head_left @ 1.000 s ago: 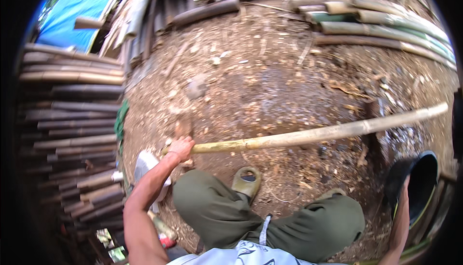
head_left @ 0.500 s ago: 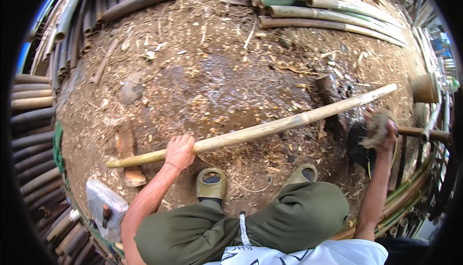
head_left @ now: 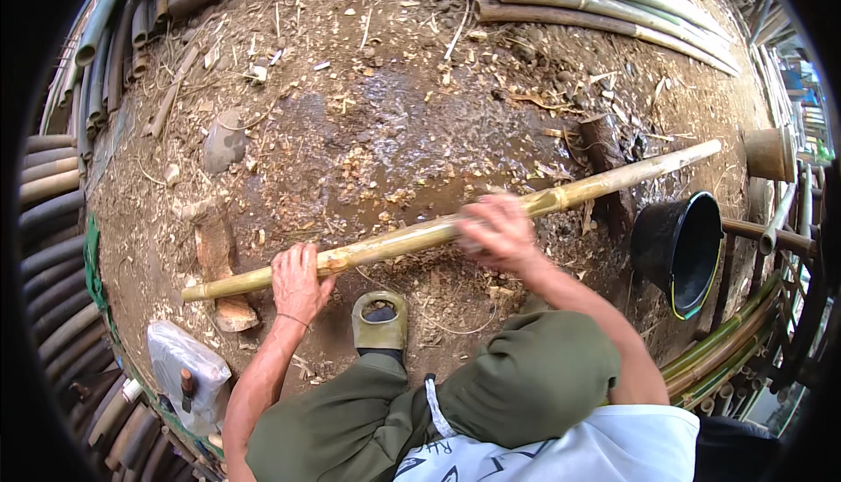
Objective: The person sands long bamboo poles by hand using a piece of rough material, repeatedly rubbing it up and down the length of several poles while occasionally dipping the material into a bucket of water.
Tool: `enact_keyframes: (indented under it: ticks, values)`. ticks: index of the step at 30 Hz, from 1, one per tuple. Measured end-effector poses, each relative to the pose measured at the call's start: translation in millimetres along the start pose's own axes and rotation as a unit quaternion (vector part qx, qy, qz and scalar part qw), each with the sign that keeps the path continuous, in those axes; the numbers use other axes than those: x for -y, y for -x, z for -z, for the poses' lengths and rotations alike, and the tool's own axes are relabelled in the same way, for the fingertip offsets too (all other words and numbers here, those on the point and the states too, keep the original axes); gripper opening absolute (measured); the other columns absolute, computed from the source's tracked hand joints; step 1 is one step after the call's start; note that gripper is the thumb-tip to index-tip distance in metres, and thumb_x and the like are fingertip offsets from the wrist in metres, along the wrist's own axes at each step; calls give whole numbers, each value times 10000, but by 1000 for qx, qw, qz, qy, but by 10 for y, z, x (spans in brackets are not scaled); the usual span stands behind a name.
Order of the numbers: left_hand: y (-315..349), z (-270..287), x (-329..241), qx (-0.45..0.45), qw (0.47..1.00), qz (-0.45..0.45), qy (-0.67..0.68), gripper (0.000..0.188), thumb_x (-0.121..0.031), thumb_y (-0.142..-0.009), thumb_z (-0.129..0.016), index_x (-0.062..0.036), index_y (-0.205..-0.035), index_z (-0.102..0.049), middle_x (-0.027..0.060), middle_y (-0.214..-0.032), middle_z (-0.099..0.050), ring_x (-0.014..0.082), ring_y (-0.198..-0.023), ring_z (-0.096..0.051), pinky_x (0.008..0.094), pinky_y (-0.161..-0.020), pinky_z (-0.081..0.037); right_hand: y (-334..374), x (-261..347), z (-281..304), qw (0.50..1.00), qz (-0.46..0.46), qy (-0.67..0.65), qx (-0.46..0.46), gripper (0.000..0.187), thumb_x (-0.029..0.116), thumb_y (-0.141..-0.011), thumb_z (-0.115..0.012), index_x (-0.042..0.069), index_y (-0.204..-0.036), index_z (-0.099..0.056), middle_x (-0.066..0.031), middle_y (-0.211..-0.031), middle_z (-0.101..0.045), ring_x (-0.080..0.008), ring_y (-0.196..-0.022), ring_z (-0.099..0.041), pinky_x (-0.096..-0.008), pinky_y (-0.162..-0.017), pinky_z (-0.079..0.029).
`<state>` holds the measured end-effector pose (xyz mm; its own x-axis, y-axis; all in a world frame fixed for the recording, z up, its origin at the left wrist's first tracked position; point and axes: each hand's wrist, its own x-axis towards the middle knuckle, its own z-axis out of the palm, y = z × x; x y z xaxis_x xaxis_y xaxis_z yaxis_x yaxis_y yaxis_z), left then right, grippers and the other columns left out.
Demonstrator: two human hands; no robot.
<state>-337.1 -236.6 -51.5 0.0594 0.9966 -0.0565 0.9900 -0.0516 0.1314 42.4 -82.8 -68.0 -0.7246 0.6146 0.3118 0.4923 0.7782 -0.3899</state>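
A long bamboo pole point(head_left: 613, 181) slants across in front of me, its left end lower and nearer. My left hand point(head_left: 298, 282) is closed over it near that end. Farther along, around the middle, my right hand point(head_left: 498, 232) curls over the pole and is smeared by motion. Whether a fibrous wad lies under its fingers I cannot make out. The pole passes over a wooden block point(head_left: 215, 250) at the left and a dark log point(head_left: 603, 145) at the right. A black bucket point(head_left: 657, 245) stands tilted to the right of my right arm.
Stacked bamboo poles point(head_left: 604, 13) lie at the far right, darker poles point(head_left: 61, 254) along the left. A clear plastic-wrapped bundle point(head_left: 206, 377) is near my left arm. Wood chips cover the damp dirt ground point(head_left: 377, 131). More bamboo point(head_left: 723, 342) lies behind the bucket.
My right hand has moved left from above the bucket, where it held a fibrous wad, onto the middle of the pole. My left hand has slid slightly left with the pole.
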Motion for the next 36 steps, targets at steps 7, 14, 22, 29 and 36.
enact_keyframes:
  ticks: [7,14,22,29,36]
  values:
    - [-324,0,179,116,992,-1,52,496,-279,-661,-855,-87,-1050,-615,80,-882,-687,293,-849,-691,432,-792,-535,701,-1233,1526,960,-218,55,164,407,170,-925,-646,114,-1326,-604,-165,-1309,-554,-380,-1253,-501,-501,-1098,-402]
    - [-1143,42,503,592,759,41,268,305,-324,-701,-788,-25,-711,-729,125,-724,-727,169,-639,-700,349,-567,-542,-848,787,-376,996,-22,-49,76,409,324,-882,-705,113,-1229,-657,-122,-1234,-629,-337,-1215,-556,-522,-1076,-428]
    - [-769,340,546,286,936,33,202,643,-459,-697,-880,-43,-1128,-645,112,-929,-652,276,-921,-633,472,-848,-503,-450,214,-341,994,-79,57,-54,356,332,-890,-695,151,-1196,-682,-135,-1186,-685,-322,-1121,-635,-461,-1008,-495]
    - [-474,-20,415,200,977,47,48,466,-332,-760,-794,-93,-1145,-684,156,-942,-714,338,-898,-694,452,-872,-550,-827,532,-520,986,-124,1,-107,173,162,-885,-620,135,-1020,-725,-56,-884,-729,-202,-769,-678,-387,-731,-582]
    - [-996,43,854,515,808,79,273,363,-282,-630,-840,12,-807,-720,80,-663,-692,170,-606,-653,336,-586,-530,-1029,1137,-946,990,-53,-16,-126,206,187,-799,-718,174,-1004,-709,-49,-930,-684,-245,-946,-659,-495,-946,-520]
